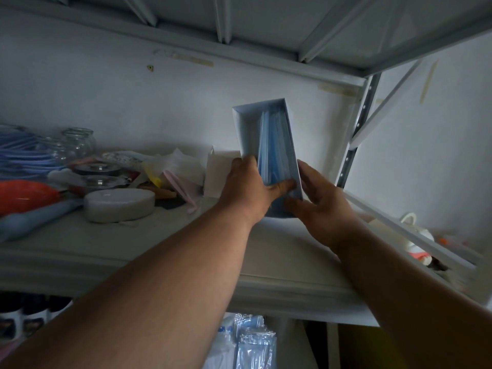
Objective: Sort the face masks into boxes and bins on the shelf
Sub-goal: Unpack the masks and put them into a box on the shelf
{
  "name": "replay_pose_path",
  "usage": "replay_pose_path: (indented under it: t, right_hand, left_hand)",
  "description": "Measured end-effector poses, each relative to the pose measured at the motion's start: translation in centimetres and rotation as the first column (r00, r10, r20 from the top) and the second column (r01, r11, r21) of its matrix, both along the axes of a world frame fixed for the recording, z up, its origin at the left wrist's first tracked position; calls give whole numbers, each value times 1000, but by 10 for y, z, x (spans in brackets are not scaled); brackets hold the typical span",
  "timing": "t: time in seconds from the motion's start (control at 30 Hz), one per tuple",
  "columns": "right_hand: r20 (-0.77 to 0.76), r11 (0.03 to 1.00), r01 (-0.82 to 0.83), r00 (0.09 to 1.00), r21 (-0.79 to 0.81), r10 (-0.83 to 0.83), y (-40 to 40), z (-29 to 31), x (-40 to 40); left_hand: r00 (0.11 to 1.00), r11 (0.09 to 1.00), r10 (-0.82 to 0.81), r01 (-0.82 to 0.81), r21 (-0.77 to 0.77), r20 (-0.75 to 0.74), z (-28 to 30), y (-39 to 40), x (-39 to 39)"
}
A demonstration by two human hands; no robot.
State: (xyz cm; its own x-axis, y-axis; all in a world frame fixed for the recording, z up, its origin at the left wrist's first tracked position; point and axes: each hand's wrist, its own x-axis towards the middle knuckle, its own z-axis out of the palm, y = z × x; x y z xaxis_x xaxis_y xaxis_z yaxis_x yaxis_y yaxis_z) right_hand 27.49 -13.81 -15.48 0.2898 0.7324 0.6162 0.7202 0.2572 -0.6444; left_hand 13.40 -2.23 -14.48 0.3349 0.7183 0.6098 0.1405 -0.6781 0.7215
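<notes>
An open white box (pixel 246 126) is tilted up above the shelf (pixel 279 259), its open side facing me. A stack of blue face masks (pixel 275 145) stands on edge inside it, against its right wall. My left hand (pixel 249 186) grips the box's lower left wall, the thumb reaching inside against the masks. My right hand (pixel 318 202) holds the lower right corner, fingers curled round the outside. Packaged blue masks (pixel 254 342) stand on the level below.
Clutter fills the shelf's left: a white round container (pixel 119 205), glass jars (pixel 77 141), an orange object (pixel 25 195), blue cords (pixel 21 153), a plastic bag (pixel 173 163). A white carton (pixel 215 171) stands behind my left hand. The metal upright (pixel 356 134) and brace rise right.
</notes>
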Motion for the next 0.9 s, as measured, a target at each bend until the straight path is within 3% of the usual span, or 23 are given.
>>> replay_pose_path:
  t: [0.4,0.9]
  right_hand:
    - [0,997,71,997,8,-71,2,-1,2]
    - [30,1000,5,1000,17,-5,0,1,-5]
  left_hand:
    - [999,1000,12,-11,11,-44,2,2,2]
    - [999,999,34,-33,18,-40,2,2,0]
